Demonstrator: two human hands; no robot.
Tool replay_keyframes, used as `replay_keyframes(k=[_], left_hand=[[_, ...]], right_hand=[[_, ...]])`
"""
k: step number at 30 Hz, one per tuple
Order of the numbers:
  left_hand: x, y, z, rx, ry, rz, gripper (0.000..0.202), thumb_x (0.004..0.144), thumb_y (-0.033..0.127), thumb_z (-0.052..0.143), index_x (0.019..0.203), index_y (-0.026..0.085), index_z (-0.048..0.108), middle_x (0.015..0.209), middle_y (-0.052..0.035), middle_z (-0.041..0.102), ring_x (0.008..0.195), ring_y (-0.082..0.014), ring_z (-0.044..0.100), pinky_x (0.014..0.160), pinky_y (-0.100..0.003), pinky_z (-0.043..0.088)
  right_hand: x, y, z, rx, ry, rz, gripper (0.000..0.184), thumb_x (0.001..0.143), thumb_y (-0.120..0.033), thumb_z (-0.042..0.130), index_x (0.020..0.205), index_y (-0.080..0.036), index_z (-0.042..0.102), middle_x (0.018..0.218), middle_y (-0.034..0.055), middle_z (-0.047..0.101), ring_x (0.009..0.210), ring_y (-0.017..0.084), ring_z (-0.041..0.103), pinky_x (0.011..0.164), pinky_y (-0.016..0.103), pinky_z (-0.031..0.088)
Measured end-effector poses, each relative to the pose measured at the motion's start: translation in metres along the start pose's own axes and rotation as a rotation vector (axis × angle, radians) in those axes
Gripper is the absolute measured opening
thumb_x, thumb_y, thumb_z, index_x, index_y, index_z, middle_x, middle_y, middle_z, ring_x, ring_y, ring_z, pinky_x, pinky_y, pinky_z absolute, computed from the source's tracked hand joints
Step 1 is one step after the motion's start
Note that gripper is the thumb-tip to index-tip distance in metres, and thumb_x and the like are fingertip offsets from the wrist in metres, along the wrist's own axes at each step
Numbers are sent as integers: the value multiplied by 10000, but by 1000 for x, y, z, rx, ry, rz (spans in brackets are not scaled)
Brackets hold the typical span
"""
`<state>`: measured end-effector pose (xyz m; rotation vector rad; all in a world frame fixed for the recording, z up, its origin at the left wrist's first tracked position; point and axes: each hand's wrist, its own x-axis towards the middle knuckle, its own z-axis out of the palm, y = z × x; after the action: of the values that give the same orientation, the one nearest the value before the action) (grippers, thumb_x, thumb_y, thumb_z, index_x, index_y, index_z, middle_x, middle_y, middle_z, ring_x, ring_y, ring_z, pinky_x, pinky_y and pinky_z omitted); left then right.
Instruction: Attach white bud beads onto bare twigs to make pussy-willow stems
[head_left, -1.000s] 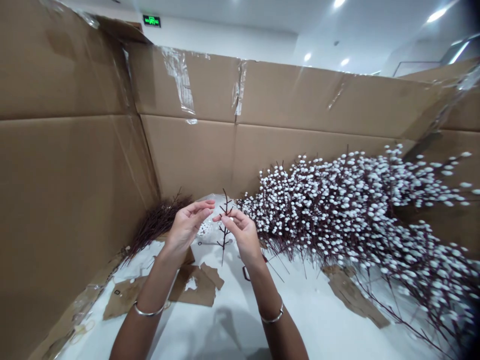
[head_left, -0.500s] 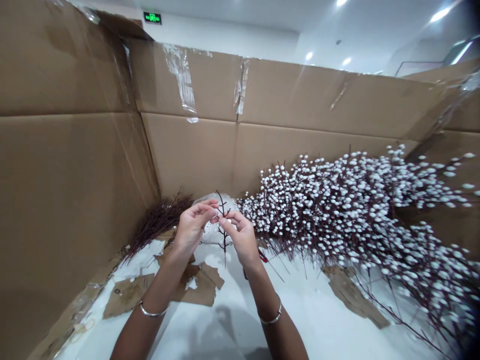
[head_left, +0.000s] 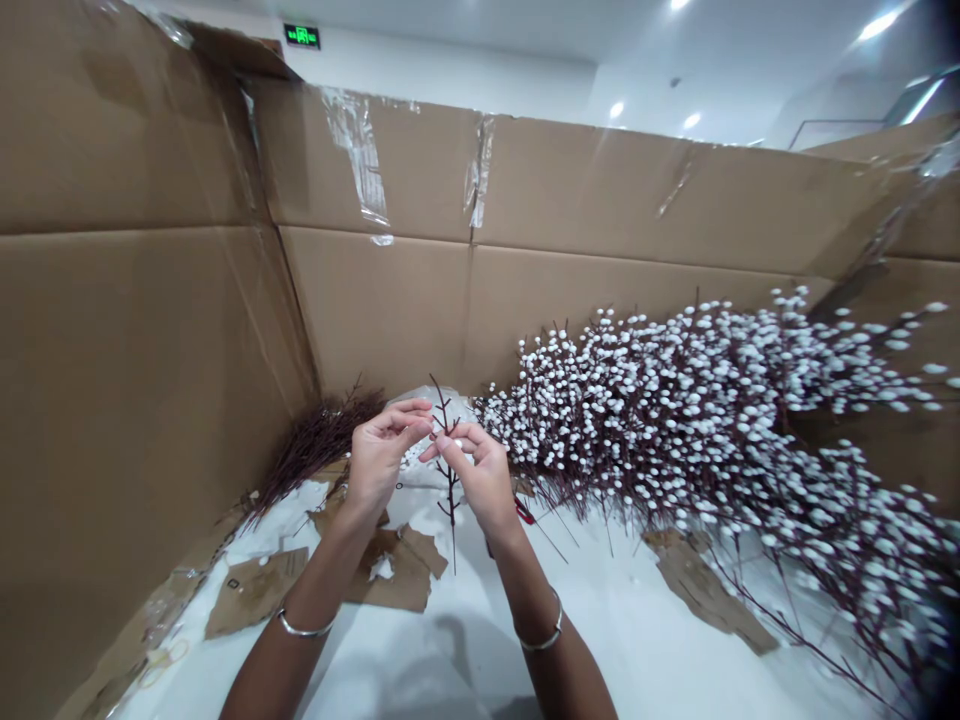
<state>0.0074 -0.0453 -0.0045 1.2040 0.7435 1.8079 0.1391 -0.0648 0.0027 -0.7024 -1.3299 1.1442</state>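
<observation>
A dark brown artificial twig [head_left: 452, 500] with short side shoots stands nearly upright between my hands, above the white table. My right hand [head_left: 484, 478] is closed on it, thumb and fingers pinching its middle; a small white bud [head_left: 459, 443] shows at these fingertips. My left hand [head_left: 379, 462] is closed in a pinch just left of the twig, beside a side shoot. Whatever sits between its fingertips is too small to make out. Each wrist wears a silver bangle.
A large heap of white-budded branches [head_left: 675, 420] fills the right side. Bare brown twigs [head_left: 319, 440] lie at the back left. Torn cardboard [head_left: 397, 580] and a red-handled tool [head_left: 523, 511] lie on the white table [head_left: 600, 620]. Tall cardboard walls [head_left: 375, 310] enclose the back and left.
The twig's lower end now reaches further down, below my right hand. My left fingertips have drawn slightly left, away from the stem.
</observation>
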Motion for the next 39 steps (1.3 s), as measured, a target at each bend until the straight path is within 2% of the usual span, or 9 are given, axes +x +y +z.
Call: replay_keyframes(k=[12,25,32,39], left_hand=[[-4,-6,2,-11,20,-11,66,699,185,805,684,180,740,938,-50,696,940,-165,634,844,-287,476],[-8,-11,15,-137,146,-44,179,624,265,846,640,158,703,946,-40,667,770,-134,647,758,-297,528],[-9,-11,16,-146,128,-51,159,633,255,844,647,162,716,928,-29,662,758,-117,648,678,-240,535],[-10,-13,16,-130,103,-23,88,684,219,814,673,180,736,921,-22,667,808,-118,653,692,-222,549]], right_hand=[[-1,-4,1,-48,50,-13,138,862,-316,617,814,-195,572,690,16,719,744,185,684,760,299,492],[-3,9,3,-169,147,-82,161,884,-356,598,855,-200,623,866,48,717,908,200,668,893,340,490],[-1,12,4,-159,173,-77,176,869,-373,613,850,-197,620,860,42,687,867,189,648,829,312,505],[0,12,3,-162,179,-87,172,873,-362,608,853,-191,612,884,50,666,876,188,631,818,311,499]])
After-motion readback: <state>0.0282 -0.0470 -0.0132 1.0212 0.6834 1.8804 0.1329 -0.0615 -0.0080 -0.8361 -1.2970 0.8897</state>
